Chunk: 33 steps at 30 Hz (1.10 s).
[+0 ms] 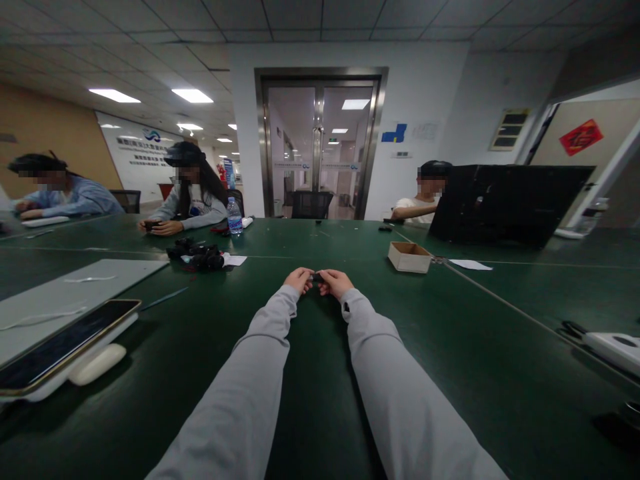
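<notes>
Both arms, in light grey sleeves, reach forward over the green table (320, 373). Between the fingertips of my left hand (299, 280) and my right hand (336, 283) is a small dark object (316, 277) with a shiny, metallic-looking part toward the left. Its kind is too small to make out. Each hand is closed in a pinch on one side of it, just above the tabletop. The fingers hide much of its two ends.
An open cardboard box (410, 259) stands right of my hands, near a monitor (510, 203). Black gear (197, 255) and a water bottle (235, 217) are to the left. Nearer lie a phone (70, 343) and a grey board (85, 280). Several people sit around the table.
</notes>
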Available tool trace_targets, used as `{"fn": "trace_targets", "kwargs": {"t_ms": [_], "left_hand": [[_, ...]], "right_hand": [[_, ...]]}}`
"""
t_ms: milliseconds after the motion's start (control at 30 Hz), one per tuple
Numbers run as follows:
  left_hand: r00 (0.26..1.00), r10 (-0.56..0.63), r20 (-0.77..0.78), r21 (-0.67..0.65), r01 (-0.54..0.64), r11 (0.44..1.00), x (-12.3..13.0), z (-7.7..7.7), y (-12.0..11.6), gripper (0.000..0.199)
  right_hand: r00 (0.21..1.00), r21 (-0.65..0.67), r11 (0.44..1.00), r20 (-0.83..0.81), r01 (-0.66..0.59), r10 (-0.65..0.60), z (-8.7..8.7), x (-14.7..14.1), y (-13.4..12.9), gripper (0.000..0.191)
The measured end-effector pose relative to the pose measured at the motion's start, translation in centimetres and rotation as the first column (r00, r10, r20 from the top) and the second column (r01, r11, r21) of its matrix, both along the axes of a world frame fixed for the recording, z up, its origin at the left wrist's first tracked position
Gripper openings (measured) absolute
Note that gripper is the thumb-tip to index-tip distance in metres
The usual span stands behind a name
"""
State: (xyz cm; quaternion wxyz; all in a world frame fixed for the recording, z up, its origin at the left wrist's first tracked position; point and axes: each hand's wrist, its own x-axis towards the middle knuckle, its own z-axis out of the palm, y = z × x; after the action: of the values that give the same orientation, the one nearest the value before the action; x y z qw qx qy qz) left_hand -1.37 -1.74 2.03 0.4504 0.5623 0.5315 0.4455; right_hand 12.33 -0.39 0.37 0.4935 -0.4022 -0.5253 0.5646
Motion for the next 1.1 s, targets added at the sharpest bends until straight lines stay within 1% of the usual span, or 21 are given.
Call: {"fn": "trace_targets", "kwargs": {"t_ms": [67,167,267,367,500,567,667,800,933,1033,1100], "left_hand": [[1.000,0.003,0.008,0.023,-0.003,1.000,0.04,0.01,-0.04,0.021],[1.000,0.002,0.030,-0.008,-0.002,1.000,0.10,0.05,-0.14,0.020],[1.000,0.002,0.000,-0.004,-0.002,1.000,0.14,-0.01,-0.18,0.026],[1.000,0.021,-0.014,0.014,-0.021,1.000,0.16,-0.11,-0.08,0.023],[1.000,0.020,-0.009,-0.014,-0.020,1.000,0.22,-0.04,-0.02,0.025],[0.999,0.023,-0.022,-0.001,-0.023,1.000,0.25,0.04,-0.07,0.026],[0.999,0.031,-0.009,0.019,-0.031,0.999,0.23,0.09,-0.08,0.022],[1.000,0.003,0.011,-0.038,-0.002,0.999,0.09,0.03,0.03,0.026],[1.000,0.011,0.005,-0.001,-0.011,1.000,0.00,-0.01,0.12,0.023],[1.000,0.008,0.026,-0.031,-0.008,0.999,-0.01,-0.03,0.15,0.024],[1.000,0.000,0.005,-0.020,0.000,1.000,0.01,-0.07,0.15,0.026]], "right_hand": [[1.000,0.003,1.000,0.002,-0.001,0.001,-0.02,0.00,0.02,0.012],[1.000,0.005,1.000,0.002,0.007,-0.007,0.01,-0.05,0.00,0.010],[1.000,0.000,1.000,0.001,0.008,-0.008,0.13,-0.12,-0.04,0.008],[1.000,-0.015,1.000,-0.007,-0.004,0.004,0.25,-0.19,-0.03,0.008],[0.999,-0.026,1.000,-0.035,-0.004,0.003,0.37,-0.23,-0.01,0.006],[0.999,-0.032,0.999,-0.040,0.005,-0.007,0.43,-0.23,-0.06,0.006],[0.999,-0.045,0.999,-0.046,0.022,-0.024,0.50,-0.20,-0.19,0.008],[0.998,-0.053,0.998,-0.062,0.016,-0.019,0.56,-0.12,-0.40,0.009],[0.999,-0.046,0.999,-0.049,0.013,-0.016,0.57,-0.10,-0.54,0.009],[0.999,-0.040,0.999,-0.051,0.014,-0.016,0.59,-0.11,-0.61,0.006],[0.999,-0.039,0.999,-0.049,0.014,-0.016,0.61,-0.12,-0.62,0.005]]}}
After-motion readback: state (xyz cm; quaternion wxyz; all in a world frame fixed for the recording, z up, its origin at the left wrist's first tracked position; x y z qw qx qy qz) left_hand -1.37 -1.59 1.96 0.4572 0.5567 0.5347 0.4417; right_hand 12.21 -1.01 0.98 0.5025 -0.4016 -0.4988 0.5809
